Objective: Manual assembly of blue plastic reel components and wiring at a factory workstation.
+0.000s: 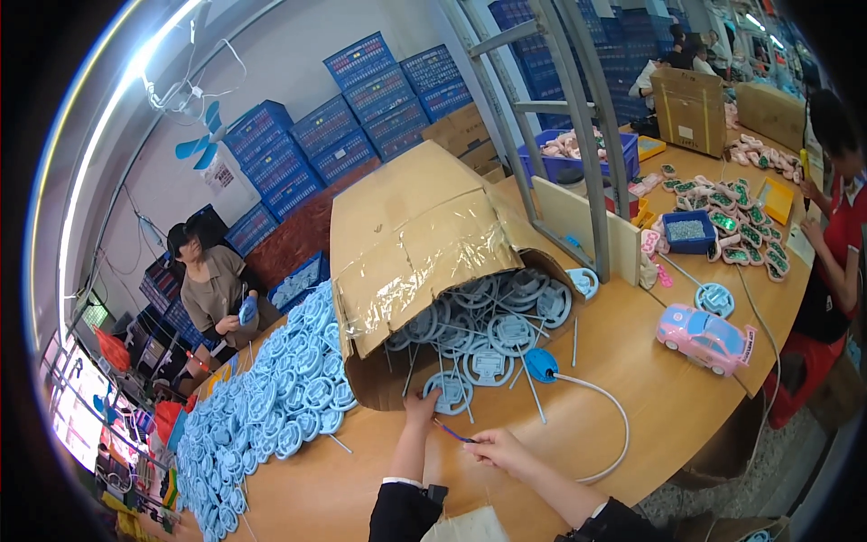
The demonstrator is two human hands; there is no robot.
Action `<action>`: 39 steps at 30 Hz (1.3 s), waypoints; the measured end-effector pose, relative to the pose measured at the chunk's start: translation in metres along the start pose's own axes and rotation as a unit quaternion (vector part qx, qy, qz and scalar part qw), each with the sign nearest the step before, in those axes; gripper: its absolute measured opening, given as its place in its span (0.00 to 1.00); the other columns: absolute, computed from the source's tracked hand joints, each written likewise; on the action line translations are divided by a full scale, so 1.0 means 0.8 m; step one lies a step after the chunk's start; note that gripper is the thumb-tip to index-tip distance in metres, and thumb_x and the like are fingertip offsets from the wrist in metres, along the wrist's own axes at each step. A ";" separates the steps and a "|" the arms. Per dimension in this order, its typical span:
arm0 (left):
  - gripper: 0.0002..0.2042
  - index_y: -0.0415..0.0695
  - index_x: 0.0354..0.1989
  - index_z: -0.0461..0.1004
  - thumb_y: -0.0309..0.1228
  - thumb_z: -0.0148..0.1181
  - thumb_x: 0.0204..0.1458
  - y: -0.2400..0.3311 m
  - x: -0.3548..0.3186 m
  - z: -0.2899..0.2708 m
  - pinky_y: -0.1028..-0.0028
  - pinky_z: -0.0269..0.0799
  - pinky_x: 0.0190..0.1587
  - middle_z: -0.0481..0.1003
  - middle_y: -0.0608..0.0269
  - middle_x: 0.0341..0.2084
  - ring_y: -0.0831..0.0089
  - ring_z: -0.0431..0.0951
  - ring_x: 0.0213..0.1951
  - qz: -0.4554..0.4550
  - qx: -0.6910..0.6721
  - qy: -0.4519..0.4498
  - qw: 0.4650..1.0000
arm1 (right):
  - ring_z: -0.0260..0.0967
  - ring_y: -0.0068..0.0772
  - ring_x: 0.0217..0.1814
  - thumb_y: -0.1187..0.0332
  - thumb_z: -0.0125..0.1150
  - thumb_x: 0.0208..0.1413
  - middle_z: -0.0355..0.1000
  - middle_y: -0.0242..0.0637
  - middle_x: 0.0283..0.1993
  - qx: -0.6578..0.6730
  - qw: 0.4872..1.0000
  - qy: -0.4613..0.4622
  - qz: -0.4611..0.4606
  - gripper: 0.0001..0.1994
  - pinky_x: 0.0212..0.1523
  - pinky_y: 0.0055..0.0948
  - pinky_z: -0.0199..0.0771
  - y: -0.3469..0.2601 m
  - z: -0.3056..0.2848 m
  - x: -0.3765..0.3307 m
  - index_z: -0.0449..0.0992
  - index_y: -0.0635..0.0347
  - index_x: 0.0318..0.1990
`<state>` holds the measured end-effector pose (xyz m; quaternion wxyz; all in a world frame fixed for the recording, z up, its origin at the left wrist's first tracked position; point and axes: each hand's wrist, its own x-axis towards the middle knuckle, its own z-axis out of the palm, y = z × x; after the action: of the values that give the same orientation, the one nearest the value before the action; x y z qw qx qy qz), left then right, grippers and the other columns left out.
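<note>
A large cardboard box (411, 235) lies on its side with its mouth toward me, and light-blue ring-shaped plastic parts with thin sticks (511, 334) spill out of it. My left hand (419, 408) grips the rim of one light-blue ring-shaped part (449, 394) just before the box mouth. Lower and to the right, my right hand (502, 452) pinches a thin purple rod (453, 433), whose other end comes close to my left hand. A darker blue disc (541, 364) with a white cable (623, 425) sits beside the spilled parts.
A big heap of light-blue parts (262, 406) covers the table's left side; a person (212, 280) works behind it. To the right are a pink and blue toy car (704, 339), a metal frame (578, 135), a dark-blue bin (689, 232) and another person (840, 217).
</note>
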<state>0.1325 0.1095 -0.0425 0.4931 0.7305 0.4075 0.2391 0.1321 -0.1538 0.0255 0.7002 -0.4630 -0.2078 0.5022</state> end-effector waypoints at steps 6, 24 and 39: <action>0.11 0.35 0.33 0.68 0.24 0.56 0.39 0.037 -0.099 -0.042 0.77 0.68 0.27 0.70 0.62 0.23 0.73 0.72 0.25 -0.113 -0.225 -0.126 0.960 | 0.52 0.11 0.13 0.67 0.55 0.47 0.62 0.26 0.17 0.006 1.000 0.018 -0.013 0.07 0.12 0.12 0.46 -0.010 -0.003 -0.005 0.69 0.62 0.25; 0.12 0.40 0.41 0.64 0.33 0.48 0.51 0.023 -0.265 -0.170 0.70 0.68 0.41 0.70 0.64 0.34 0.74 0.70 0.37 -0.061 -0.391 -0.065 0.916 | 0.53 0.12 0.15 0.65 0.50 0.51 0.64 0.28 0.19 -0.132 0.986 -0.097 0.037 0.10 0.14 0.12 0.50 0.008 0.029 -0.015 0.71 0.65 0.33; 0.13 0.41 0.42 0.62 0.37 0.43 0.53 0.013 -0.197 -0.070 0.70 0.65 0.44 0.69 0.62 0.37 0.72 0.69 0.41 -0.088 -0.514 -0.155 0.839 | 0.51 0.15 0.12 0.69 0.47 0.52 0.63 0.32 0.17 -0.111 0.988 0.042 0.094 0.06 0.11 0.14 0.48 0.010 0.037 -0.012 0.63 0.61 0.29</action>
<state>0.0066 0.0058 -0.0025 0.8737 0.3603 0.2065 0.2533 0.1019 -0.1488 0.0345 0.6023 -0.5759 -0.1879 0.5199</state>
